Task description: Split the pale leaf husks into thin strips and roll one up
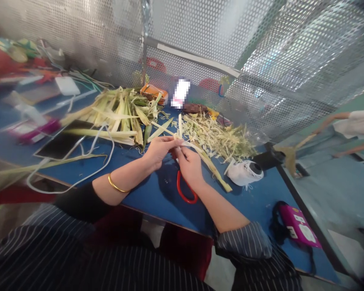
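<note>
My left hand (pixel 160 152) and my right hand (pixel 189 165) meet over the middle of the blue table. Between their pinched fingertips are pale strips of corn husk (pixel 179 128), crossing one another. One long husk strip (pixel 211 161) runs from the fingers down to the right, its end near the table top. Red-handled scissors (pixel 186 194) lie under my right hand, with the blades mostly hidden. Just beyond my left hand rests a heap of wide corn husks (pixel 118 111). Past my right hand spreads a pile of narrow shredded husk (pixel 216 135).
A white thread cone (pixel 245 173) stands to the right, and a magenta device (pixel 300 224) lies near the right edge. A dark phone (pixel 62 141) and white cable (pixel 111 155) occupy the left. Perforated metal panels (pixel 197 36) back the table. Another person's arm (pixel 327 121) shows at far right.
</note>
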A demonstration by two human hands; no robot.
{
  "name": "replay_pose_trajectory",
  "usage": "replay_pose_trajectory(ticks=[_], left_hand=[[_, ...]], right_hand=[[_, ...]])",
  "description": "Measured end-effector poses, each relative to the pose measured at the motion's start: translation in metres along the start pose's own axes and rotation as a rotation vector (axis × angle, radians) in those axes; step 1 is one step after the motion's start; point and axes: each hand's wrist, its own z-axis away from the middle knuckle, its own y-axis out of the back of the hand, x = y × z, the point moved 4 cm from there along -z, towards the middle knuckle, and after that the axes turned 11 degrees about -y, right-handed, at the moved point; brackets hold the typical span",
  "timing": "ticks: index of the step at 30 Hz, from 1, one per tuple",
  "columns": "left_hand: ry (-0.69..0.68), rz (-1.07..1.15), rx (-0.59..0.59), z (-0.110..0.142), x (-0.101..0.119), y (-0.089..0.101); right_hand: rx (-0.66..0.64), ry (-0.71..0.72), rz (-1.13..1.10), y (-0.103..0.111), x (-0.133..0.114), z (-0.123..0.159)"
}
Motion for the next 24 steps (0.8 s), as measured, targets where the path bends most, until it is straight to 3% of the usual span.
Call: replay_pose_trajectory(ticks=[4,10,14,17,19,22,24], left_hand=[[0.004,0.010,-0.115,-0.001,0.005,0.000],[0.054,0.050,0.128,0.000,0.015,0.005],[0.086,0.061,0.159,0.000,0.019,0.004],[0.076,0.056,0.149,-0.001,0.022,0.006],[0.068,0.034,0.123,-0.002,0.023,0.007],[0.119,0.004,0.066,-0.003,0.021,0.008],[0.172,0.010,0.058,-0.003,0.017,0.009]], right_hand=[[-0.018,0.034,-0.029,0.007,-0.002,0.001],[-0.207,0.066,0.030,-0.003,-0.012,0.009],[-0.241,0.210,0.189,-0.005,-0.021,0.015],[-0.122,0.381,0.357,0.005,-0.027,0.017],[0.107,0.433,0.392,0.020,-0.029,0.015],[0.419,0.370,0.372,0.043,-0.025,0.008],[0.365,0.302,0.367,0.045,-0.019,-0.001]])
